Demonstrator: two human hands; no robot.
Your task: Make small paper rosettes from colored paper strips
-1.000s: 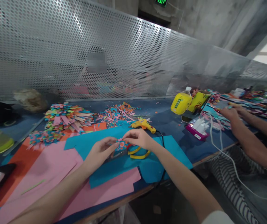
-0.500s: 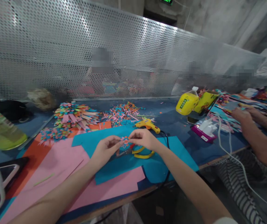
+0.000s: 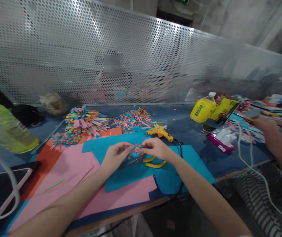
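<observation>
Between my hands is a small paper flower [image 3: 137, 149] with an orange and pale centre and pink and blue petals. My left hand [image 3: 117, 154] pinches its left edge between thumb and fingers. On its right edge, the fingertips of my right hand [image 3: 155, 148] are closed as well. Scissors with yellow handles [image 3: 155, 164] lie just below, partly hidden by my right hand. Under them is a blue sheet [image 3: 121, 182]. A yellow glue gun [image 3: 160, 132] rests beyond my right hand.
Pink sheets [image 3: 67, 164] lie to the left, near a pile of fringed paper strips [image 3: 86, 121] and scattered paper curls [image 3: 133, 120]. A yellow-labelled bottle [image 3: 202, 109] and a purple power strip [image 3: 221, 144] stand right. A co-worker's arm [image 3: 276, 144] reaches in.
The view has shifted slightly left, so things appear farther right. The flower has turned to face me more squarely, its centre showing more clearly. Both hands keep their pinch on it.
</observation>
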